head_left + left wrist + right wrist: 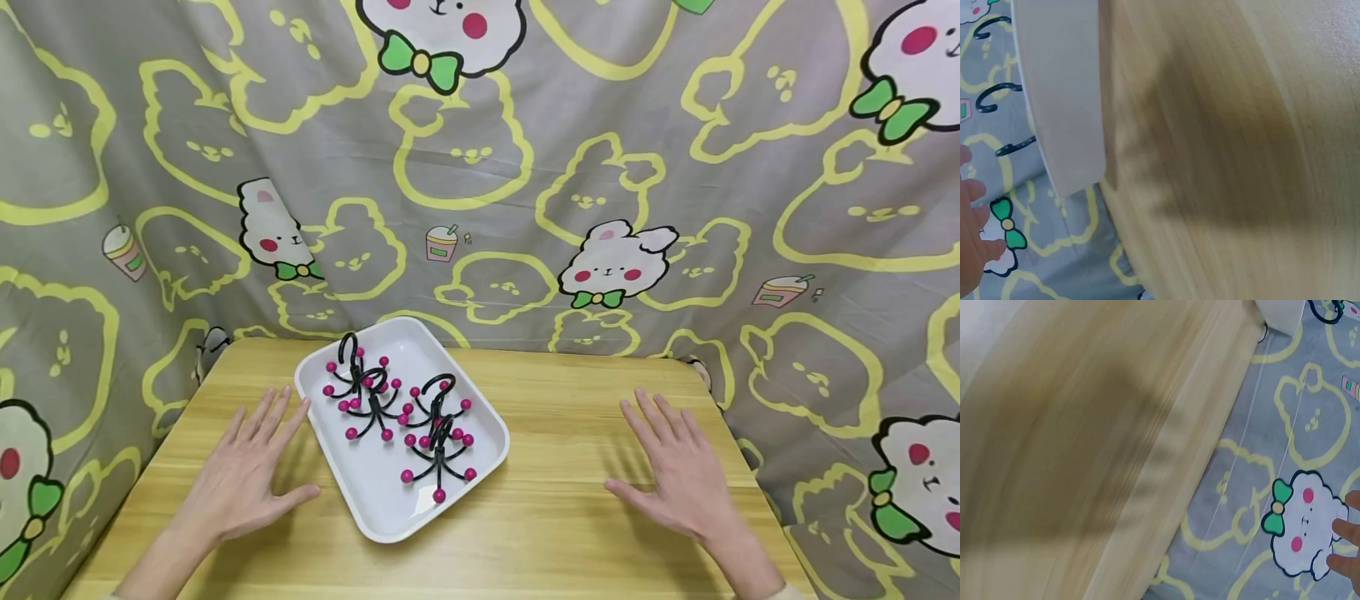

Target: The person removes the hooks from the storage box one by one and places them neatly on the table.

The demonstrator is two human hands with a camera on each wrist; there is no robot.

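A white rectangular tray (358,482) lies at a slant on the wooden table. In it are several black hanging hooks (440,457), each with a curved top and spreading arms tipped with pink balls. My left hand (242,485) hovers with fingers spread beside the tray's left edge, its index fingertip overlapping the rim in the head view. My right hand (681,477), fingers also spread, is over the table well to the right of the tray. Both hands hold nothing. The left wrist view shows the tray's side wall (1063,94) with hook tops (999,90) above it.
The wooden table (555,500) extends around the tray, and both hands cast shadows on it. Behind and at the sides hangs a grey curtain (480,225) with yellow outlines and white cartoon animals. Small dark items (212,346) show beyond the table's back left corner.
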